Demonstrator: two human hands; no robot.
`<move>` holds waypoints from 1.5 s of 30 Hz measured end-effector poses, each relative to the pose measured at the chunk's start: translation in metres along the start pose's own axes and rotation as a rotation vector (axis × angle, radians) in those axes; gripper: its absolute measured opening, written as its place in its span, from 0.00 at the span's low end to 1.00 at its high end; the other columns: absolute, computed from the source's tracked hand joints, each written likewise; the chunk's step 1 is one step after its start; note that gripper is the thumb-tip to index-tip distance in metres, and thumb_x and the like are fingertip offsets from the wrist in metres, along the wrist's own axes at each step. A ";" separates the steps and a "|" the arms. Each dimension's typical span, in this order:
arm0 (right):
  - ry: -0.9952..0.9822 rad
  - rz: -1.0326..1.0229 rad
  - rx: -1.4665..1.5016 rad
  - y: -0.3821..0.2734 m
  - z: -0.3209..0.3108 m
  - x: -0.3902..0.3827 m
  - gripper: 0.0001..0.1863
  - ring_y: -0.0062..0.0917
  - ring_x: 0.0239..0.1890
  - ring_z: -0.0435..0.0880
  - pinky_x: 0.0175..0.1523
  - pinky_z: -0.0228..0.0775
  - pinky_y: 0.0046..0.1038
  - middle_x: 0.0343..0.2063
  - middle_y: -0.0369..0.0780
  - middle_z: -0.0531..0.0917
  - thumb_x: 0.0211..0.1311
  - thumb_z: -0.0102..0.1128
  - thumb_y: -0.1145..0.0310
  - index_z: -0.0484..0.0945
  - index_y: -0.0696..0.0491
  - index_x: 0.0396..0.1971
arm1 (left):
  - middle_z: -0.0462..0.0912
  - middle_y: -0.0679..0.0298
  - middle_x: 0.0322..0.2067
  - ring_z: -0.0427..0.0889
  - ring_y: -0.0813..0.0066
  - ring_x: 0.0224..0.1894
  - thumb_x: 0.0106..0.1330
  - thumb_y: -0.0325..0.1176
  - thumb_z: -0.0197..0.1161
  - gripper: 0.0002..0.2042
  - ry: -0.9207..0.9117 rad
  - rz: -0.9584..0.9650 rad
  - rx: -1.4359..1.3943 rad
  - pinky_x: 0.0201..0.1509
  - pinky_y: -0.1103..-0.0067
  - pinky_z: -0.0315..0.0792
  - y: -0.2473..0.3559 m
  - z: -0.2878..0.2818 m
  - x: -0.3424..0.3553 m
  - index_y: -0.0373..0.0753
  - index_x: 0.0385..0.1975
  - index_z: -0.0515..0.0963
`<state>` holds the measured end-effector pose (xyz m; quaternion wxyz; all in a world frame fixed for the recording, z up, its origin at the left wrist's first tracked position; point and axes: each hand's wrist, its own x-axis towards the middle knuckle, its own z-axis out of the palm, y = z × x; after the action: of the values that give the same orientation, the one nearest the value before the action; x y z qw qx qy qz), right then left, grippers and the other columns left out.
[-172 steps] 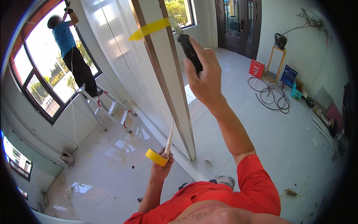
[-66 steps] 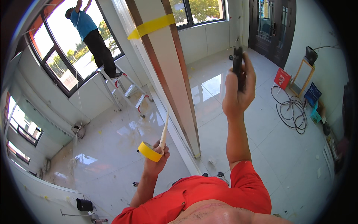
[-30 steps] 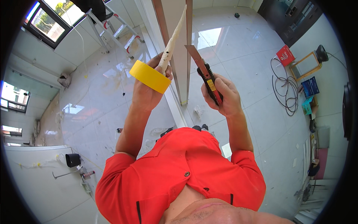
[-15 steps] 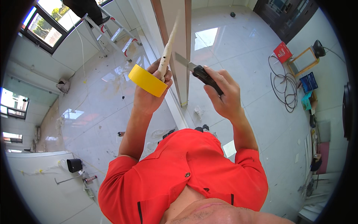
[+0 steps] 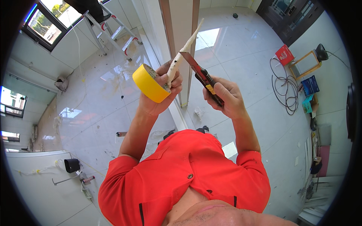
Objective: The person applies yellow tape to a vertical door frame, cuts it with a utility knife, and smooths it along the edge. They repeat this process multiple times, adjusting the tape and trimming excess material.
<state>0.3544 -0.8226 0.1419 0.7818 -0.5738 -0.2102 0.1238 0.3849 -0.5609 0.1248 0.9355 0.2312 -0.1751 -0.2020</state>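
My left hand (image 5: 163, 90) is closed around the base of a long, pale, tapered stick (image 5: 174, 67), lumpy and dark-specked, like a crusted sealant nozzle. It points up and to the right. A roll of yellow tape (image 5: 149, 86) hangs on the same hand, with the thumb at its opening. My right hand (image 5: 228, 98) grips a red and black utility knife (image 5: 203, 77) with a yellow slider. Its blade is extended, and the tip appears to meet the stick partway along its length. Fingers hide the stick's lower end.
A narrow upright panel (image 5: 184, 30) stands just beyond my hands. Far left, a person's leg shows on a stepladder (image 5: 113, 35). To the right lie a coiled hose (image 5: 284, 92), a red box (image 5: 284, 55) and a work lamp (image 5: 321, 52). A black container (image 5: 71, 165) sits lower left.
The knife has turned and moved left, bringing its blade to the stick. My left hand has shifted slightly right with the tape, and the stick leans further right.
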 end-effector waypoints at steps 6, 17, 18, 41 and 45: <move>0.025 0.063 0.017 -0.002 0.001 -0.003 0.33 0.13 0.16 0.69 0.19 0.57 0.17 0.30 0.40 0.83 0.84 0.52 0.53 0.72 0.69 0.69 | 0.72 0.67 0.39 0.70 0.77 0.42 0.72 0.33 0.69 0.29 0.008 -0.001 0.039 0.42 0.81 0.70 0.001 0.000 0.002 0.35 0.72 0.72; 0.088 0.237 0.023 -0.013 -0.012 -0.025 0.29 0.14 0.17 0.70 0.20 0.58 0.19 0.30 0.41 0.84 0.83 0.51 0.57 0.73 0.69 0.67 | 0.72 0.70 0.35 0.71 0.81 0.38 0.71 0.40 0.74 0.23 0.028 0.034 0.110 0.39 0.83 0.69 0.001 -0.016 -0.009 0.37 0.58 0.75; 0.139 0.190 0.026 -0.016 -0.013 -0.020 0.29 0.14 0.18 0.71 0.20 0.58 0.19 0.31 0.41 0.84 0.83 0.52 0.58 0.73 0.69 0.67 | 0.72 0.71 0.35 0.71 0.82 0.37 0.70 0.41 0.75 0.22 -0.003 0.060 0.147 0.38 0.83 0.68 0.009 -0.020 -0.001 0.38 0.56 0.75; 0.708 -0.936 -0.604 -0.138 0.023 0.176 0.19 0.28 0.35 0.89 0.40 0.80 0.30 0.38 0.46 0.87 0.64 0.74 0.72 0.81 0.58 0.54 | 0.71 0.67 0.42 0.66 0.78 0.39 0.70 0.23 0.60 0.13 0.196 0.208 0.090 0.42 0.81 0.68 0.035 0.002 -0.045 0.38 0.53 0.72; 0.640 -0.743 -0.501 -0.154 0.027 0.171 0.21 0.30 0.37 0.90 0.41 0.81 0.32 0.39 0.47 0.87 0.69 0.71 0.69 0.78 0.57 0.58 | 0.72 0.67 0.43 0.66 0.78 0.39 0.71 0.23 0.59 0.13 0.214 0.224 0.072 0.42 0.81 0.68 0.036 0.001 -0.050 0.38 0.54 0.72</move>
<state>0.4853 -0.7728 0.3267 0.6372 -0.6388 -0.1735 -0.3948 0.3521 -0.5092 0.1319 0.9565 0.2638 -0.1065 -0.0642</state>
